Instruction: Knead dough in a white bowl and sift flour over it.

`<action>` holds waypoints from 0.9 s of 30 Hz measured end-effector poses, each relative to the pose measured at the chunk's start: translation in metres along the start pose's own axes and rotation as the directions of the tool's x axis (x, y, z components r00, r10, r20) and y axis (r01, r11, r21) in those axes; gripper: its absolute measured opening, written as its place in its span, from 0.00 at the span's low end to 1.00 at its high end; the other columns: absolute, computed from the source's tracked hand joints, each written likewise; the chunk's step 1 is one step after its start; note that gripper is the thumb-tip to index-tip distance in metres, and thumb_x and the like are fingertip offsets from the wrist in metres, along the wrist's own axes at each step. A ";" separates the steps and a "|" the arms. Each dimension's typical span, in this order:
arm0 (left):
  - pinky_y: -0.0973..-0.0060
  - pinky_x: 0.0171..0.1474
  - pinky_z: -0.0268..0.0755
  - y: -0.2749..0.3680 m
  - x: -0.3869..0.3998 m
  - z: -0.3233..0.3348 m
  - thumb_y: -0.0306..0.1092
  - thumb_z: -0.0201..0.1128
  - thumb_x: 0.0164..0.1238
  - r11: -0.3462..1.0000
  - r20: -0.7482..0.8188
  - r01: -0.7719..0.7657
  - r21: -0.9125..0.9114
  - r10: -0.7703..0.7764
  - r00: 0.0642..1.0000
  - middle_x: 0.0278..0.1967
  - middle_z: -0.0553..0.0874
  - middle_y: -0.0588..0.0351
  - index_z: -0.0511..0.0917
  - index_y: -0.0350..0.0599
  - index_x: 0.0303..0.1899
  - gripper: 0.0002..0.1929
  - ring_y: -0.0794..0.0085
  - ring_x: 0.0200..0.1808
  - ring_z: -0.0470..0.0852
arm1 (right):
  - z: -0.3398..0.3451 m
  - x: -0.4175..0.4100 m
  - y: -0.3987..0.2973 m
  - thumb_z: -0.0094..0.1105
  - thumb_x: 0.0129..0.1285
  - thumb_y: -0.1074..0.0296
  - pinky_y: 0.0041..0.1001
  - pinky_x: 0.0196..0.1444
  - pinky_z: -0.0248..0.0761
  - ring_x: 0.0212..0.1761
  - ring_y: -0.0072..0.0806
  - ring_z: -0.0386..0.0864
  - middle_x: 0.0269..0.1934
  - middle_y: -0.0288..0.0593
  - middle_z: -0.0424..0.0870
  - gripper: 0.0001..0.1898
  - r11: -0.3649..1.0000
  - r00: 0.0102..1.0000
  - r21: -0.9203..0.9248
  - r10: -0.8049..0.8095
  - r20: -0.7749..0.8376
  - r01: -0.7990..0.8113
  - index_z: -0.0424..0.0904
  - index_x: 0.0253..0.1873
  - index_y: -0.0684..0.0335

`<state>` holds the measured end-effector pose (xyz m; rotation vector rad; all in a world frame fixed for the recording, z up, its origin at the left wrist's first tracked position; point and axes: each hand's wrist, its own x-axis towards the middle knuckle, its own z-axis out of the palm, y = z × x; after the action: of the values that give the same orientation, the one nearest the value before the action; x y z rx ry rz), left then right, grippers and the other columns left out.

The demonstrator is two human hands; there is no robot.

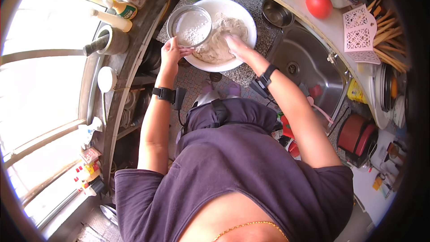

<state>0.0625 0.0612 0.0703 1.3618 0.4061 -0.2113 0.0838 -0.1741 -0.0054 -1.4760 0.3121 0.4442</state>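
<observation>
A wide white basin stands on the speckled stone counter and holds a heap of pale flour or soft dough. My left hand grips the near rim of a round, metal-rimmed sieve or shallow bowl. White powder and small clumps lie inside that vessel, which overlaps the basin's left side. With its fingertips in the heap, my right hand reaches in from the right; the fingers look dusted white and partly hidden, so their grip does not show.
Right of the basin are a steel bowl and a steel sink. A shelf above carries a red round object and a pink chopstick holder. On the left windowsill stand a stone mortar, bottles and a white ladle.
</observation>
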 end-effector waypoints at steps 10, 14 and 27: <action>0.78 0.36 0.80 -0.021 0.006 -0.005 0.42 0.52 0.77 0.992 -0.213 -0.038 -0.119 0.012 0.977 0.30 0.83 0.55 0.76 0.39 0.40 0.14 0.71 0.31 0.85 | -0.025 0.013 -0.097 0.53 0.63 0.61 0.42 0.49 0.74 0.44 0.47 0.83 0.42 0.55 0.84 0.13 0.406 0.858 -0.784 -0.420 0.296 0.469 0.81 0.48 0.59; 0.82 0.39 0.68 -0.031 0.014 -0.005 0.42 0.54 0.77 0.985 -0.282 -0.171 0.036 0.174 0.944 0.30 0.81 0.65 0.79 0.41 0.36 0.15 0.84 0.33 0.75 | -0.020 0.055 -0.085 0.58 0.64 0.53 0.42 0.51 0.74 0.46 0.48 0.83 0.44 0.59 0.84 0.19 0.308 0.879 -0.825 -0.227 0.420 0.474 0.80 0.51 0.62; 0.79 0.40 0.69 -0.019 0.003 -0.015 0.39 0.54 0.76 0.991 -0.347 -0.094 0.095 0.121 0.930 0.32 0.81 0.63 0.81 0.37 0.43 0.14 0.81 0.34 0.75 | 0.068 0.084 -0.042 0.69 0.52 0.44 0.37 0.71 0.59 0.66 0.41 0.71 0.61 0.46 0.78 0.36 0.411 0.658 -0.531 -0.285 0.697 0.741 0.75 0.62 0.59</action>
<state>0.0553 0.0721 0.0495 1.4971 0.6254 0.1133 0.1734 -0.0995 -0.0018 -2.1313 -0.9543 0.4283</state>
